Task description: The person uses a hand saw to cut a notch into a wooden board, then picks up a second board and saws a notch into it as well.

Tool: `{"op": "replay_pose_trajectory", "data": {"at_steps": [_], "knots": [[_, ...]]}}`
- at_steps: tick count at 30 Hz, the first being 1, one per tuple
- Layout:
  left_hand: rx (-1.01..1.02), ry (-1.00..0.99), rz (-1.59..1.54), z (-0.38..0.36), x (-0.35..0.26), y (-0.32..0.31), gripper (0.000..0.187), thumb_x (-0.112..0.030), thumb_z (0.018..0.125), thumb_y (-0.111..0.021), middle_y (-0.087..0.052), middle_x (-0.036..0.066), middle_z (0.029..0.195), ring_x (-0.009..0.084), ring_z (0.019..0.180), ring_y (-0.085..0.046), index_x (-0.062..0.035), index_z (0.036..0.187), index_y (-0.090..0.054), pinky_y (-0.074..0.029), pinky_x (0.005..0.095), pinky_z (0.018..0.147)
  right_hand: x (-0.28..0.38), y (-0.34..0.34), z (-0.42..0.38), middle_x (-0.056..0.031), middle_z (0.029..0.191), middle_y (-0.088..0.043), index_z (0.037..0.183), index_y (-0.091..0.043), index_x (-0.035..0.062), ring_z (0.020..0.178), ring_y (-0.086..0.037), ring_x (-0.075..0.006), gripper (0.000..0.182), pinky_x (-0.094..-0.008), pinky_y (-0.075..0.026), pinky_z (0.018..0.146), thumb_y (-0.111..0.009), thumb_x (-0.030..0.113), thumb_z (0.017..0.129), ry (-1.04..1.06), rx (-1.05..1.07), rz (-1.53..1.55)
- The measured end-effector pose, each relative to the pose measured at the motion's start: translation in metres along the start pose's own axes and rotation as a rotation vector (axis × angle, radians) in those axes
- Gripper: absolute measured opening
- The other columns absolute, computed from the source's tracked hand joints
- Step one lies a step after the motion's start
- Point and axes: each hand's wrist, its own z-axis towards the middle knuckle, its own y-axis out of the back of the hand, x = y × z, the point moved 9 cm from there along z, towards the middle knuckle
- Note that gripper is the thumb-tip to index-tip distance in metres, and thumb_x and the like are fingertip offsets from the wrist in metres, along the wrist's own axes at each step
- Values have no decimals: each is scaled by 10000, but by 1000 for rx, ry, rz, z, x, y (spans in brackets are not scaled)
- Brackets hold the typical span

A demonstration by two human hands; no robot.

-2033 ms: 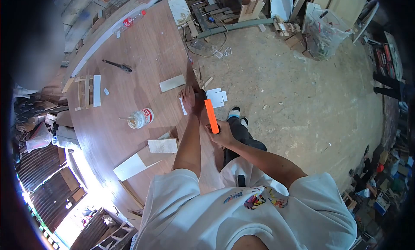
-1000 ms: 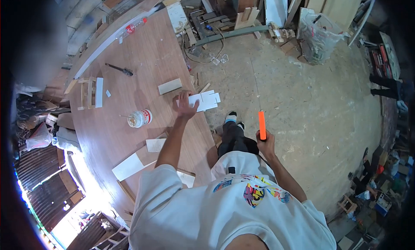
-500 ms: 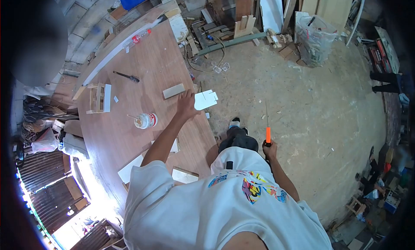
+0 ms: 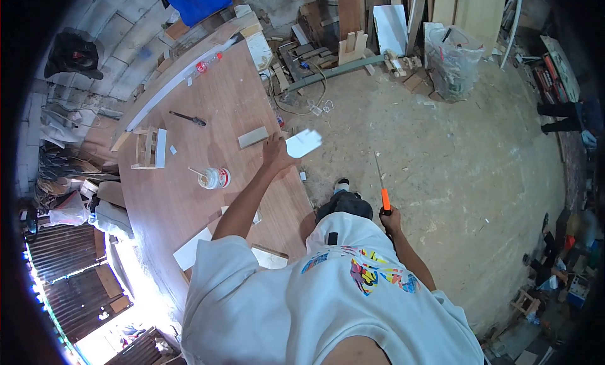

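Note:
My left hand is at the table's right edge, closed on a small white board that juts out over the floor. The board's far end is blurred. My right hand, low at my right side, grips a tool with an orange handle and a long thin blade pointing away from me. Just left of my left hand, a small wooden block lies on the wooden table. Farther left stands an open white jar with a stick in it.
On the table are a dark tool, a small wooden frame, a plastic bottle and white boards. Wood scraps and a clear bag line the far wall. A person's legs show at the right.
The orange-handled tool has tilted, its blade tip swinging left. The white board in my left hand has shifted slightly and its end has blurred. The whole view has moved a little.

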Motion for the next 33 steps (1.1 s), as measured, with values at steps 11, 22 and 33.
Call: {"op": "replay_pose_trajectory", "data": {"at_steps": [11,22,33], "knots": [[182,-16,-2077,-49,-87,90,675,-169,763,-757,-551,86,1200,191,1092,-554,-25,1329,-419,-452,342,955,-32,-12,15,-11,573,-528,661,-594,32,555,-510,-100,40,-287,-416,528,-606,22,697,-95,2,37],[146,-577,-1854,-71,-164,168,999,-6,520,-872,-366,121,1433,288,1341,-343,-128,1377,-372,-394,482,1063,-34,-13,25,-28,572,-550,664,-605,41,557,-544,-131,28,-293,-434,540,-602,34,692,-44,-2,14],[695,-317,-2493,-78,-180,155,725,-461,800,-642,-233,149,1488,360,1370,-247,-91,1360,-370,-575,597,720,-46,-17,29,-158,626,-592,768,-643,7,598,-596,-208,106,-347,-471,604,-630,100,719,-89,37,59]]}}
